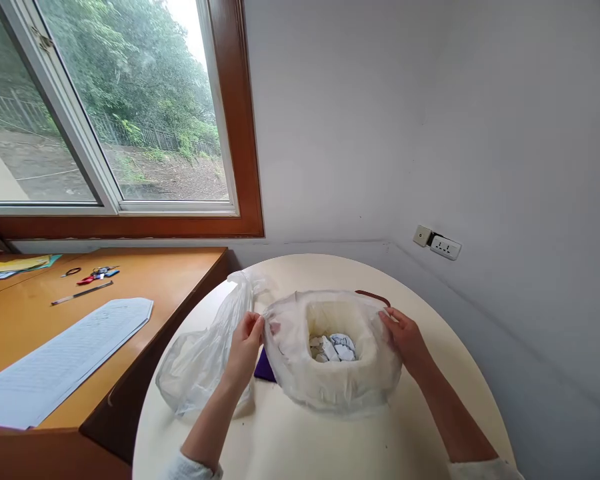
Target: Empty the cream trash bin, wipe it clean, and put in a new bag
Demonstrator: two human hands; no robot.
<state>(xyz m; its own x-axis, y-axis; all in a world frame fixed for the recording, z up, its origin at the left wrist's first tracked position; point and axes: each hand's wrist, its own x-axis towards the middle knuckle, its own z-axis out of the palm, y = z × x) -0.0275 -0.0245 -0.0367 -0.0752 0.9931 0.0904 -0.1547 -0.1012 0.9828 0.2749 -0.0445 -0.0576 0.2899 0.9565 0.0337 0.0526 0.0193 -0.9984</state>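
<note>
A bin lined with a translucent white plastic bag stands on the round cream table. The bag's edge is folded out wide around the squarish opening, and crumpled papers lie inside. My left hand pinches the bag's edge on the left side. On the right, my right hand has its thumb and fingers closed on the bag's other edge. Another thin white plastic bag lies loosely on the table, left of the bin. Something dark purple shows partly between the two bags.
The round table adjoins a wooden desk holding paper sheets, a pen, keys and a dark ring-shaped item. A brown strip shows behind the bin. Wall sockets are at right.
</note>
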